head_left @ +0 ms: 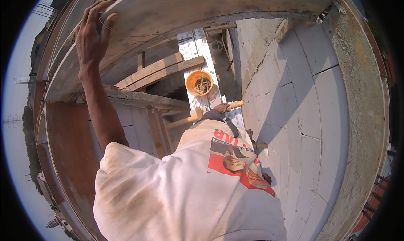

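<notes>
My left hand (93, 39) is raised at the upper left. Its fingers hook over the top edge of a long grey-brown board (219, 5), with the thumb against the board's face. Thin wire (130, 32) trails across the board next to this hand. My right hand does not show; my shirt covers much of the lower middle. Below me, an orange bucket (189, 83) with rubble-like bits inside stands on a pale ribbed metal sheet (191, 47). One of my feet (221, 108), in a sandal, is by a bamboo pole (235, 105).
Two wooden planks (164, 70) lie left of the bucket. A pale block wall (294, 114) with cracked joints rises on the right, beside a rough concrete edge (357, 72). At left stands a brown panel (69, 144). Dark gaps show beside the metal sheet, far below.
</notes>
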Available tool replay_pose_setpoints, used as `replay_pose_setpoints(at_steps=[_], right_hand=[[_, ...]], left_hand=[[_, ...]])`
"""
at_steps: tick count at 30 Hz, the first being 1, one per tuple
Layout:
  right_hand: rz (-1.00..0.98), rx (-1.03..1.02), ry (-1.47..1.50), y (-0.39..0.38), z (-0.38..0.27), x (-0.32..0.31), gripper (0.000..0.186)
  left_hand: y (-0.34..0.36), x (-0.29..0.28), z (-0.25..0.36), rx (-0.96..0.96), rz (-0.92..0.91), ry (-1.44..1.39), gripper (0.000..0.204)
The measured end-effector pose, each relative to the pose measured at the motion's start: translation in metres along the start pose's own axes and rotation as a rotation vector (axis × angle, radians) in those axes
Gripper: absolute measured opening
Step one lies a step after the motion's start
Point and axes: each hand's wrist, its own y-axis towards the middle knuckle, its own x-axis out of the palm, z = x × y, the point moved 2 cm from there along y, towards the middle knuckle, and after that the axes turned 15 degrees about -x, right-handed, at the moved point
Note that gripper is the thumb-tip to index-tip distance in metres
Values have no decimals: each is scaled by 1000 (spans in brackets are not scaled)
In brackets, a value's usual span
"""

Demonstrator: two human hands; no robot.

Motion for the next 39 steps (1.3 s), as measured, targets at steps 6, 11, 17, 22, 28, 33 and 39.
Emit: replay_pose_setpoints(at_steps=[6,11,17,22,28,33,39], right_hand=[[-42,-84,330,90,-68,6,18],[46,-325,260,168,-164,-13,20],[-37,-332,202,174,-183,-16,23],[-61,-346,93,161,-171,-8,21],[32,-406,123,174,-209,-36,20],[39,-321,37,154,-222,-49,21],[52,-100,-11,51,-194,-40,21]], left_hand=[[-4,-8,3,-63,-18,-87,59],[-15,-22,17,-116,35,-48,84],[-69,-32,53,-30,440,24,63],[-166,59,190,-59,-344,-775,39],[-306,249,285,-987,-1838,-957,75],[-319,314,332,-1123,-1995,-1562,68],[-263,350,337,-950,-1892,-1434,43]])
